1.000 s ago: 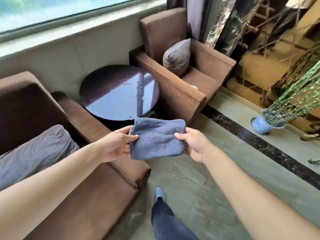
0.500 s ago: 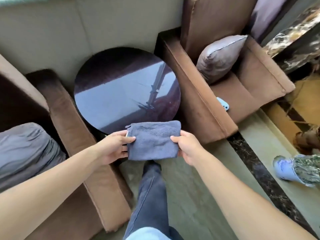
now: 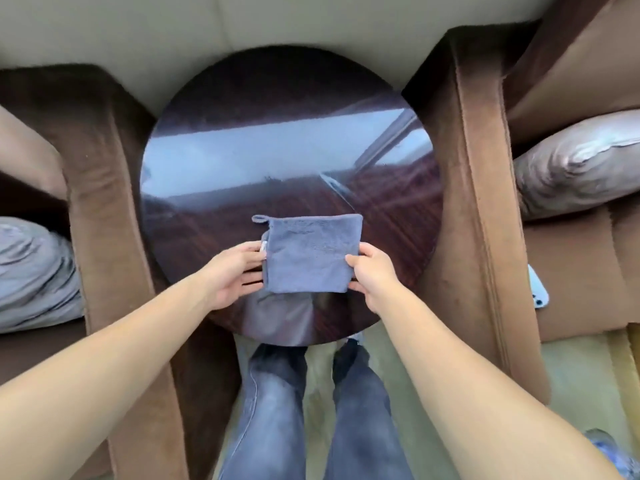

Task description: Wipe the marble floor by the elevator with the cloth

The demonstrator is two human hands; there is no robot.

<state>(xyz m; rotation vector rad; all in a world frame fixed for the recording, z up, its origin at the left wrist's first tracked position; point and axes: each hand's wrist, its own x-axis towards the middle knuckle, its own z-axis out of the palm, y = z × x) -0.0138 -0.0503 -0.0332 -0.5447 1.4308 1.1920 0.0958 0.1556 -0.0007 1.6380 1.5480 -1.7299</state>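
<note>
A folded grey-blue cloth (image 3: pixel 311 252) with a small hanging loop at its far left corner is held flat just over the near part of a round glossy dark table (image 3: pixel 284 150). My left hand (image 3: pixel 235 275) grips the cloth's left edge and my right hand (image 3: pixel 372 271) grips its right edge. The greenish marble floor (image 3: pixel 318 396) shows only below the table, between and beside my two legs in jeans.
Brown armchairs flank the table: the left armchair (image 3: pixel 104 209) holds a grey cushion (image 3: pixel 31 271), the right armchair (image 3: pixel 478 188) holds a silvery cushion (image 3: pixel 581 161) and a light blue phone (image 3: pixel 538 289). A beige wall (image 3: pixel 277 26) runs behind.
I have stepped up to the table and the view has tilted down. The cloth, still held by both hands, has moved from over the floor to over the tabletop.
</note>
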